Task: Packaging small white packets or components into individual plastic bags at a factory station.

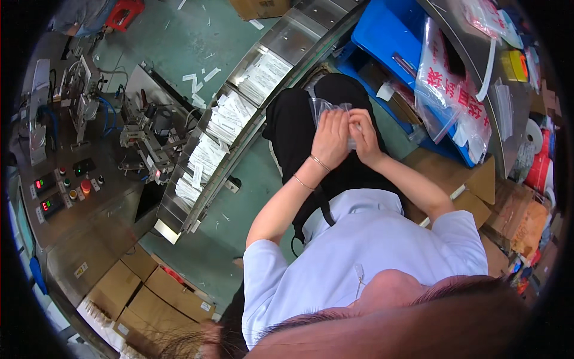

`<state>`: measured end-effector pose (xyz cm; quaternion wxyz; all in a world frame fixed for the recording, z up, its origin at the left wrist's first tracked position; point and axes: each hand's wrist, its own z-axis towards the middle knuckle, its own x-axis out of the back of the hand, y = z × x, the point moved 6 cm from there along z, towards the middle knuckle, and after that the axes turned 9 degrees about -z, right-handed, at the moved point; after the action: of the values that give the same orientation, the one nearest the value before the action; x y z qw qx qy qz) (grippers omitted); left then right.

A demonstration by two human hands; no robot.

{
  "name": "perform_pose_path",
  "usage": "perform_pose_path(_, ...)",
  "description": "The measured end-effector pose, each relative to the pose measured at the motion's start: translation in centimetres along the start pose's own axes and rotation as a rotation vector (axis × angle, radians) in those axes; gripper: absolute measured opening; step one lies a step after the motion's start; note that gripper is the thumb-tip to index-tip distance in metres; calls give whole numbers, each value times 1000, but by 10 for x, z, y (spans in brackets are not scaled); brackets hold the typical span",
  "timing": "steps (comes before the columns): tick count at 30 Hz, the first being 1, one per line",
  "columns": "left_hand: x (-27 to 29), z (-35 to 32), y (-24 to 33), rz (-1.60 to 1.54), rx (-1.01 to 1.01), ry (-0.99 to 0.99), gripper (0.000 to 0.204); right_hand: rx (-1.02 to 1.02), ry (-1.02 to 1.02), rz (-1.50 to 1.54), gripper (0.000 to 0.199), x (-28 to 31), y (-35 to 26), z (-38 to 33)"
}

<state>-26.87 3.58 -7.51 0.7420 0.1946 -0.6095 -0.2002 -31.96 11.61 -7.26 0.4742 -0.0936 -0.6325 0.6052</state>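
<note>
1. The underside of the clear plastic bag (319,108), just above the centre of the frame, is hidden by the hands, so its contents and full outline cannot be made out.
2. Both thumbs are mostly out of sight, and the transparent film blends into the black trousers (286,122) behind it.
3. Hair (418,323) fills the bottom edge, covering the lower part of the pale blue shirt (353,239).
4. The dark fisheye rim cuts off the machine (84,209) at the left and the clutter of packages at the far right, where separate items are hard to tell apart.
5. At the upper left, a red stool (124,13) is cropped by the rim.
6. The bag lies over the lap, between and beneath the two hands; film sticks out above the left fingertips, and more shows in the gap between the hands.
7. The left hand (330,139) has its fingers together, laid along the bag and closed on it.
8. The right hand (366,139), just beside it, has its fingers curled inward and closed on the bag's right side.
9. Left of centre, thin white packets (263,73) fill sections of a slanting metal track (294,37).
</note>
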Motion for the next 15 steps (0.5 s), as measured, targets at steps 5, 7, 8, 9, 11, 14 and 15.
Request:
perform_pose_path(5, 19, -19, -3, -151, 103, 133, 61, 240, -18, -656, 24, -11, -38, 8)
perform_pose_path(7, 41, -26, -5, -158, 136, 172, 63, 266, -29, -525, 26, -10, -56, 38)
perform_pose_path(8, 56, -27, -4, -226, 177, 207, 65, 282, -34, -402, 28, -7, -64, 60)
perform_pose_path(9, 70, -32, -3, -298, 223, 239, 68, 292, -46, -277, 30, -5, -73, 79)
perform_pose_path(11, 84, -35, -15, -363, 268, 277, 70, 48, -246, -28, 42, -41, -80, 129)
perform_pose_path(14, 103, -47, -63, -565, 492, 651, 60, -210, -422, -270, 80, -126, -26, 190)
perform_pose_path(15, 105, -43, -77, -563, 482, 655, 60, -327, -450, -449, 90, -146, -2, 204)
